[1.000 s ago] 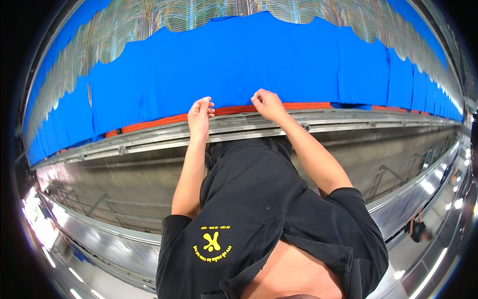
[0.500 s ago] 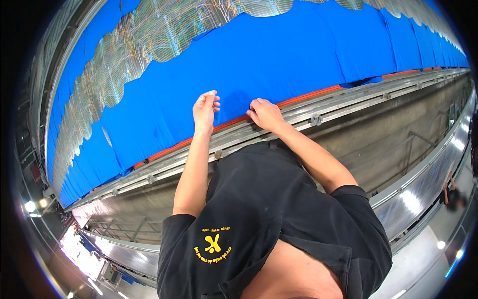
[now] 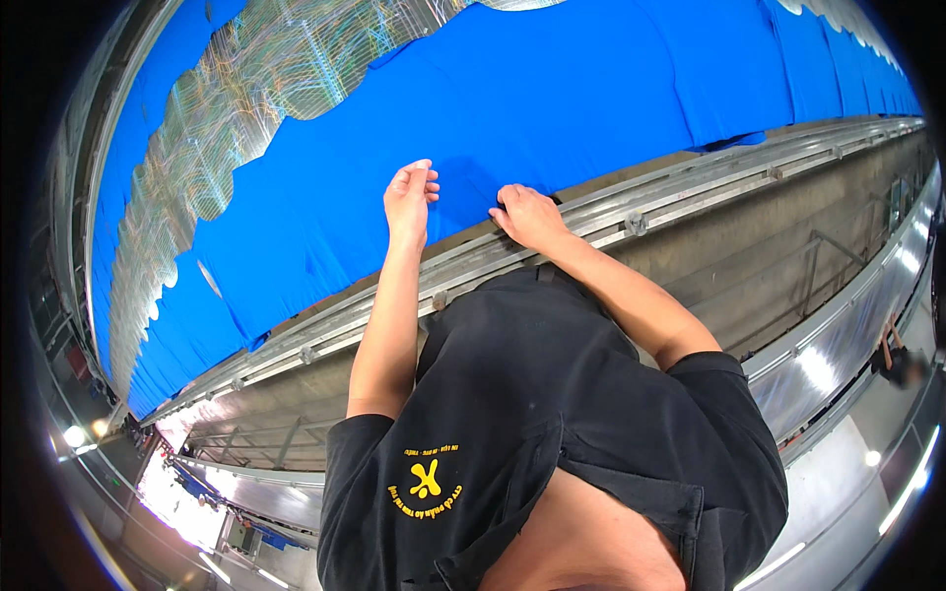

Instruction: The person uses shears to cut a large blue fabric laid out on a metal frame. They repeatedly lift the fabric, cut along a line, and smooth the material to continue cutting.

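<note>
A wide blue cloth panel (image 3: 552, 98) lies over the long table in front of me, its near edge running along the metal rail. My left hand (image 3: 411, 202) is over this near edge, fingers curled and thumb pressed against them. Whatever may be inside that pinch is too small or hidden to see. To its right, my right hand (image 3: 530, 217) rests at the cloth's edge by the rail, back of the hand up and fingers bent in. Its fingertips touch the blue cloth, but what they grip, if anything, is hidden.
The metal rail (image 3: 680, 202) with small round fittings follows the table's near side. Beyond the cloth shows a shiny, multicoloured reflective surface (image 3: 315, 59) with scalloped cloth borders. Behind me runs another long table (image 3: 818, 364); a person (image 3: 897, 364) is at the far right.
The view has shifted slightly. An orange-red strip along the cloth's near edge is no longer seen; a grey-brown strip shows there now. Both hands keep nearly the same pose.
</note>
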Demonstrator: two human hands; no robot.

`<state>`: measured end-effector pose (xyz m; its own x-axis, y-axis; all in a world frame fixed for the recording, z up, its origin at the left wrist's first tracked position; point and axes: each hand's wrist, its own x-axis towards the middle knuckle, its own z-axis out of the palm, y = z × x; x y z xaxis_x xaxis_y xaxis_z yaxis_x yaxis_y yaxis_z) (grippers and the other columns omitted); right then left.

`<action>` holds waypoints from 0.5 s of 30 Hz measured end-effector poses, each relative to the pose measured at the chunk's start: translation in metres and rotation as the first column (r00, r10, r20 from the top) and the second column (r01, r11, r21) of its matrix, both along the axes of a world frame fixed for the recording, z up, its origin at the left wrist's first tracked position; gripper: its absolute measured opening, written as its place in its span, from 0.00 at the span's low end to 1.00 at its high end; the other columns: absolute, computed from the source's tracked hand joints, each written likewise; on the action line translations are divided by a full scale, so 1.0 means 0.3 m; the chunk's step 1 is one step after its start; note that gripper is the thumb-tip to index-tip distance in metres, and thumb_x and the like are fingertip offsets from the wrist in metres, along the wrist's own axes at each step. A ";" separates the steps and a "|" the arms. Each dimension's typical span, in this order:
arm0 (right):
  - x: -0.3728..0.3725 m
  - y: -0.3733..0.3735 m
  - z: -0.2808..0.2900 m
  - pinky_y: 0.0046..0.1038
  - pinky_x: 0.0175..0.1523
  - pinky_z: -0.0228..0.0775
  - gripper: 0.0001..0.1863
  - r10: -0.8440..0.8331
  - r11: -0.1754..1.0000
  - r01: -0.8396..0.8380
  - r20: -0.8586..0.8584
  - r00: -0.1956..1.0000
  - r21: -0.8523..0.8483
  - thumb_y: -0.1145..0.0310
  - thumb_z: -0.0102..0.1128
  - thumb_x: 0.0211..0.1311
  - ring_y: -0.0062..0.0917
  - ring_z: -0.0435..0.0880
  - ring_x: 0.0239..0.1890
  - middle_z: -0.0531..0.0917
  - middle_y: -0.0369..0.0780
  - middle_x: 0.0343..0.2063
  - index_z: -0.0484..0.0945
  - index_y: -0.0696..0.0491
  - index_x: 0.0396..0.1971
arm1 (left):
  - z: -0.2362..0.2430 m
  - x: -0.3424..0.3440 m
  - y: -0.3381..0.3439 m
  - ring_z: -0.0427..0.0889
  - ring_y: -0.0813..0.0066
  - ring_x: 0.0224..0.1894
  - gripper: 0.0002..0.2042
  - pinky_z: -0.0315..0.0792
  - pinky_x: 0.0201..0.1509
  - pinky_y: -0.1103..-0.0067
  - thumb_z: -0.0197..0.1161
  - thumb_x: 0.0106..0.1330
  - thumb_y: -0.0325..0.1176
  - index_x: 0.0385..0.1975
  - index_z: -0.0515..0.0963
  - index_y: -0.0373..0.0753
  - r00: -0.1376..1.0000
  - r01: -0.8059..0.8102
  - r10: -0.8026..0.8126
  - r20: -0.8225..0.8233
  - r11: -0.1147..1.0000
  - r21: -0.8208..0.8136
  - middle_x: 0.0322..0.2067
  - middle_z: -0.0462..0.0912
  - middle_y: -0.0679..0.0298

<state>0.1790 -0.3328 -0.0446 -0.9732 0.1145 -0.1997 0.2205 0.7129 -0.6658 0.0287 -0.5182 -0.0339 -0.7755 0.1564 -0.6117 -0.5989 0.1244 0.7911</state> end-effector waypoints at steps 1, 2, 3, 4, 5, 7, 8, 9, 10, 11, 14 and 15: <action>0.003 -0.008 -0.011 0.51 0.47 0.80 0.08 -0.009 1.000 0.009 -0.006 1.000 0.019 0.68 0.60 0.71 0.48 0.87 0.42 0.85 0.50 0.36 0.77 0.58 0.38 | -0.003 -0.003 -0.002 0.80 0.81 0.34 0.12 0.76 0.37 0.80 0.65 0.79 0.40 0.48 0.85 0.38 1.000 -0.001 0.001 -0.004 1.000 0.001 0.37 0.86 0.66; 0.006 -0.022 -0.023 0.51 0.47 0.80 0.09 -0.018 0.999 0.018 -0.011 1.000 0.037 0.67 0.60 0.71 0.49 0.87 0.42 0.85 0.50 0.36 0.77 0.58 0.38 | -0.006 -0.006 -0.004 0.80 0.81 0.34 0.12 0.76 0.37 0.80 0.65 0.79 0.40 0.48 0.85 0.38 1.000 -0.001 0.001 -0.007 1.000 0.003 0.37 0.86 0.66; 0.008 -0.029 -0.028 0.52 0.46 0.80 0.09 -0.027 0.998 0.028 -0.018 0.999 0.056 0.67 0.61 0.71 0.49 0.87 0.42 0.85 0.50 0.36 0.77 0.58 0.38 | -0.004 -0.012 -0.003 0.80 0.81 0.34 0.12 0.76 0.37 0.80 0.65 0.79 0.40 0.48 0.85 0.38 1.000 -0.003 0.003 -0.011 1.000 0.000 0.37 0.86 0.66; 0.008 -0.023 -0.034 0.51 0.46 0.80 0.09 -0.031 0.999 0.032 -0.023 0.999 0.019 0.67 0.61 0.71 0.49 0.87 0.41 0.86 0.50 0.35 0.78 0.58 0.38 | -0.002 -0.019 -0.002 0.81 0.81 0.34 0.12 0.76 0.37 0.80 0.65 0.79 0.40 0.48 0.85 0.38 1.000 -0.004 0.004 -0.016 1.000 -0.002 0.36 0.86 0.66; 0.004 -0.008 -0.043 0.50 0.45 0.80 0.08 -0.038 0.999 0.037 -0.028 0.999 -0.018 0.67 0.61 0.70 0.48 0.88 0.40 0.86 0.50 0.35 0.79 0.57 0.37 | 0.000 -0.025 0.000 0.81 0.81 0.34 0.12 0.76 0.37 0.80 0.65 0.79 0.40 0.48 0.85 0.38 1.000 -0.003 0.003 -0.019 1.000 -0.005 0.36 0.86 0.66; -0.002 0.035 -0.031 0.47 0.44 0.81 0.08 -0.105 0.984 0.100 -0.025 0.994 -0.146 0.66 0.61 0.69 0.47 0.88 0.38 0.86 0.49 0.33 0.80 0.56 0.36 | 0.004 -0.028 0.003 0.81 0.82 0.34 0.12 0.75 0.37 0.81 0.66 0.79 0.40 0.48 0.85 0.37 0.999 0.018 -0.020 -0.039 0.999 -0.035 0.36 0.87 0.66; 0.003 0.076 -0.015 0.46 0.44 0.81 0.08 -0.167 0.959 0.160 -0.012 0.986 -0.234 0.66 0.61 0.68 0.47 0.88 0.37 0.87 0.49 0.32 0.81 0.55 0.35 | 0.002 -0.030 0.008 0.81 0.82 0.34 0.12 0.75 0.37 0.81 0.66 0.79 0.40 0.48 0.85 0.37 0.998 0.029 -0.031 -0.048 0.998 -0.049 0.36 0.87 0.66; 0.011 0.121 0.005 0.45 0.44 0.81 0.08 -0.226 0.923 0.217 0.010 0.974 -0.319 0.66 0.61 0.68 0.47 0.88 0.36 0.87 0.49 0.31 0.82 0.55 0.34 | 0.002 -0.026 0.017 0.81 0.82 0.35 0.12 0.76 0.37 0.81 0.66 0.78 0.40 0.47 0.85 0.36 0.994 0.073 -0.078 -0.076 0.995 -0.063 0.36 0.87 0.66; 0.020 0.177 0.004 0.39 0.42 0.80 0.07 -0.334 0.900 0.299 -0.064 0.940 -0.316 0.66 0.62 0.65 0.41 0.88 0.33 0.87 0.47 0.30 0.84 0.53 0.34 | 0.000 -0.019 0.028 0.81 0.82 0.35 0.12 0.76 0.38 0.81 0.66 0.78 0.39 0.47 0.86 0.36 0.987 0.116 -0.124 -0.103 0.990 -0.081 0.37 0.87 0.67; 0.034 0.248 0.005 0.33 0.40 0.79 0.06 -0.429 0.854 0.382 -0.062 0.901 -0.353 0.68 0.64 0.67 0.29 0.86 0.31 0.87 0.42 0.28 0.84 0.54 0.35 | -0.003 -0.012 0.042 0.81 0.82 0.35 0.12 0.76 0.38 0.80 0.66 0.78 0.39 0.47 0.86 0.36 0.977 0.158 -0.170 -0.130 0.982 -0.100 0.37 0.87 0.67; 0.047 0.455 -0.011 0.23 0.35 0.72 0.07 -0.671 0.694 0.598 -0.057 0.740 -0.400 0.70 0.65 0.70 0.13 0.76 0.28 0.82 0.31 0.25 0.85 0.58 0.36 | -0.043 -0.010 0.102 0.82 0.83 0.36 0.12 0.78 0.41 0.79 0.67 0.77 0.39 0.47 0.88 0.36 0.870 0.356 -0.418 -0.264 0.900 -0.251 0.36 0.88 0.67; 0.056 0.517 -0.042 0.22 0.35 0.72 0.09 -0.735 0.611 0.655 -0.009 0.679 -0.445 0.68 0.65 0.71 0.13 0.76 0.28 0.81 0.30 0.25 0.85 0.59 0.37 | -0.007 -0.022 0.151 0.85 0.77 0.38 0.11 0.80 0.44 0.75 0.68 0.75 0.38 0.47 0.89 0.39 0.794 0.416 -0.516 -0.321 0.847 -0.331 0.38 0.88 0.64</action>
